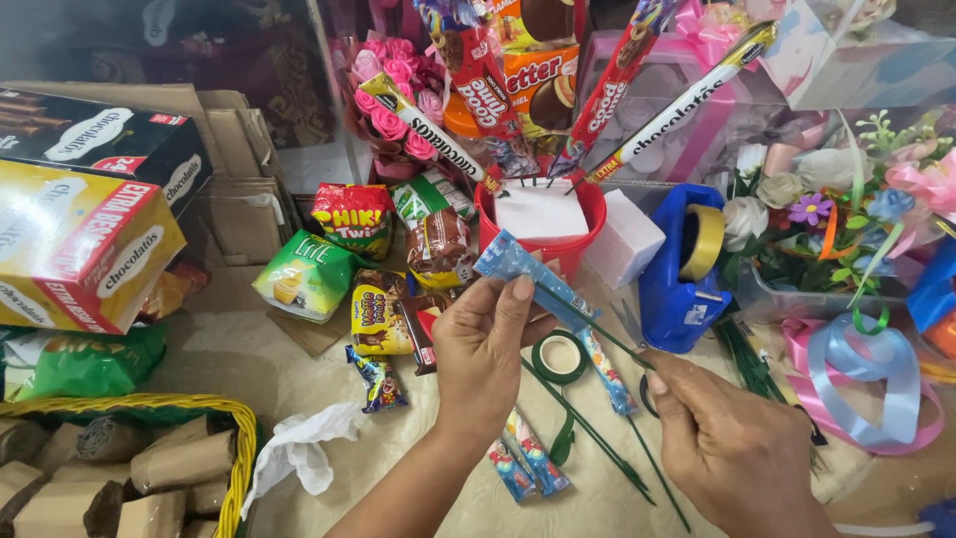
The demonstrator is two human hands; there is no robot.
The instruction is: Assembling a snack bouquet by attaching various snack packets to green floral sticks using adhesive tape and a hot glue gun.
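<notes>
Head camera view looking down at a cluttered craft table (249,359) covered with a pale cloth. The left hand (483,349) is raised in the middle of the scene, thumb and fingers pinching a long blue candy stick packet (533,279) near its upper end, so that it slants down to the right. The right hand (732,448), lower and to the right, pinches a thin green floral wire (612,344) that runs up along the packet; wire and packet lie against each other between the two hands. On the table just beneath sit a roll of green floral tape (560,357), more green wires (597,438) and two small candy packets (526,463). Behind the hands stands a red bucket (583,214) holding white foam, with tall snack packets on sticks rising out of it. Beside it to the right are a white foam block (622,239) and a blue tape dispenser (677,274) carrying a roll of yellowish tape. Assorted snack bags (349,249) lie to the left of the bucket, and large chocolate boxes (85,219) are stacked at the far left. A yellow-rimmed basket (234,438) of paper-wrapped pieces fills the lower left corner, a crumpled white tissue (299,448) just beside it. Artificial flowers (807,204) and loops of blue and pink ribbon (856,379) crowd the right edge.
</notes>
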